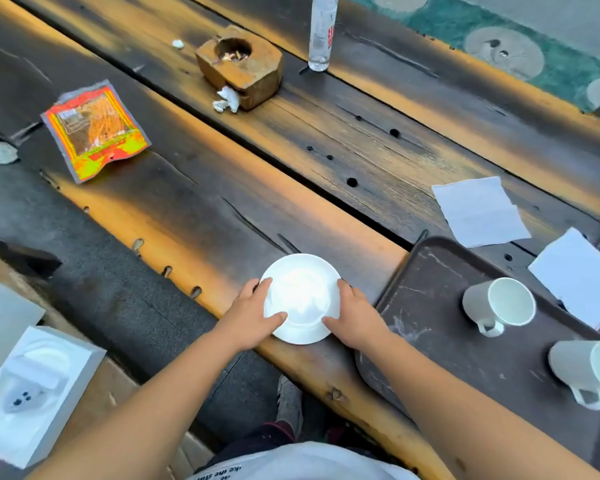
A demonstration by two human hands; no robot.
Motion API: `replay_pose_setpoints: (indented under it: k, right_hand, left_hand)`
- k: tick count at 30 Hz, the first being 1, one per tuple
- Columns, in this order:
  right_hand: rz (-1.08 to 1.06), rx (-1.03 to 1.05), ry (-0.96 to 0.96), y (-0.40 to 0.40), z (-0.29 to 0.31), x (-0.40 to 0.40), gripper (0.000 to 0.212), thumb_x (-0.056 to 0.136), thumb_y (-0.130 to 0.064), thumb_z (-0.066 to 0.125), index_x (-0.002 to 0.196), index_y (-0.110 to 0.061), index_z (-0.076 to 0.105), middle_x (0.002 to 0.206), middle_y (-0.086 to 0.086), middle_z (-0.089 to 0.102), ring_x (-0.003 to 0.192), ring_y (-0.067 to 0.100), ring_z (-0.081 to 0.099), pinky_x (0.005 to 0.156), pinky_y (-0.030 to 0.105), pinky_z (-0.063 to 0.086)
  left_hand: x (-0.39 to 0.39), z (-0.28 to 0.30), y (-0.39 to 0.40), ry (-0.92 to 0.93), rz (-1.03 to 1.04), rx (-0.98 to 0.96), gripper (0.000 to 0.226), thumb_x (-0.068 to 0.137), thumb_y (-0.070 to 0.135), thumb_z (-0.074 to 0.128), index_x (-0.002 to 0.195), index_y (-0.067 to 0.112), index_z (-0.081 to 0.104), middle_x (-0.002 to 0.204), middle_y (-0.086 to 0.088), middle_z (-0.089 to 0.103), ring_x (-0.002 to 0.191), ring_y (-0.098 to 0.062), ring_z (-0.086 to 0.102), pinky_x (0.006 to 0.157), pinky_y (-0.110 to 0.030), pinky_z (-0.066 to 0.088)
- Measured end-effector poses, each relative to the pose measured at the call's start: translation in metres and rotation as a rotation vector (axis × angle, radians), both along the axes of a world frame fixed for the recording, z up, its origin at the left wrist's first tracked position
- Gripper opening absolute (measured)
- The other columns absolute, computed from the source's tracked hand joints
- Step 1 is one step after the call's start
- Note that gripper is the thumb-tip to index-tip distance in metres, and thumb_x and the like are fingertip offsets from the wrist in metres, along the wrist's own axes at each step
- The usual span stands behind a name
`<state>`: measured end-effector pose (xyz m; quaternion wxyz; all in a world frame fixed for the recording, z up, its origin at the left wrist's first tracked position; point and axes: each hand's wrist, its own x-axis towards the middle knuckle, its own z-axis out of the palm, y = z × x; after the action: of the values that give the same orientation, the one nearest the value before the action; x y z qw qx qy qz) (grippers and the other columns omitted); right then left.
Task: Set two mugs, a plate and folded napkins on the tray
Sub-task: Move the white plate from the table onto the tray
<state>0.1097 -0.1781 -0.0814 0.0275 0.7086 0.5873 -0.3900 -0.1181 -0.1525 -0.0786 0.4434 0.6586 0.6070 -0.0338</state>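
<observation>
A small white plate (302,292) rests on the wooden table just left of the dark brown tray (440,327). My left hand (250,317) grips the plate's left rim and my right hand (355,318) grips its right rim, thumbs on top. Two white mugs stand on the tray: one (499,304) near the middle and one (589,370) at the right edge of the view. Two white napkins lie flat on the table beyond the tray, one (478,211) further back and one (579,275) to the right.
An orange snack packet (96,129) lies at the left. A wooden block ashtray (241,65) and a clear bottle (321,31) stand at the back. White boxes (25,386) sit on a bench at lower left. The table's near edge runs under my forearms.
</observation>
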Motion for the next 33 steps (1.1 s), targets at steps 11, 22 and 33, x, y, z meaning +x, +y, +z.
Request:
replay_pose_setpoints:
  k: [11, 22, 33]
  right_hand:
    - [-0.22, -0.011, 0.118, 0.016, -0.011, -0.002, 0.056, 0.084, -0.007, 0.054, 0.137, -0.012, 0.036, 0.13, 0.015, 0.05, 0.115, 0.034, 0.05, 0.092, 0.045, 0.046]
    - [-0.411, 0.021, 0.323, -0.011, -0.002, 0.022, 0.054, 0.083, -0.005, 0.048, 0.132, -0.028, 0.043, 0.126, -0.001, 0.054, 0.112, 0.03, 0.054, 0.08, 0.051, 0.056]
    - [-0.715, 0.058, 0.435, -0.079, 0.019, 0.072, 0.066, 0.083, -0.001, 0.051, 0.127, -0.047, 0.034, 0.119, -0.007, 0.047, 0.105, 0.025, 0.053, 0.066, 0.043, 0.062]
  left_hand:
    - [0.008, -0.001, 0.014, -0.441, 0.606, -0.316, 0.079, 0.093, 0.027, 0.064, 0.154, 0.033, 0.015, 0.151, 0.005, 0.036, 0.12, -0.021, 0.049, 0.069, -0.03, 0.054]
    - [0.02, 0.003, 0.01, -0.406, 0.571, -0.259, 0.043, 0.093, -0.001, 0.053, 0.124, 0.03, 0.053, 0.116, 0.006, 0.058, 0.105, -0.022, 0.058, 0.068, -0.044, 0.062]
    - [0.09, 0.018, 0.003, -0.39, 0.326, -0.298, 0.046, 0.092, -0.009, 0.049, 0.118, 0.029, 0.053, 0.106, 0.002, 0.059, 0.094, -0.019, 0.06, 0.057, -0.038, 0.06]
